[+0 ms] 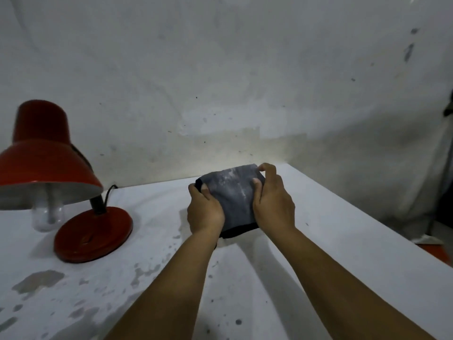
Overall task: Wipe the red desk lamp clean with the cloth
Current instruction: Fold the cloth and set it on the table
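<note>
A worn white table against a stained wall

The table (331, 253) has paint flaking off in grey patches along its near left side. Behind it the whitewashed wall (220, 69) carries dark specks and smudges, with a bit of orange floor (438, 252) at right.

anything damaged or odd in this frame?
The white table top has grey patches near the front left where the finish looks flaked or worn. The folded grey cloth, held by left hand and right hand, carries pale dusty streaks. The red metal desk lamp stands upright, no visible damage.
</note>
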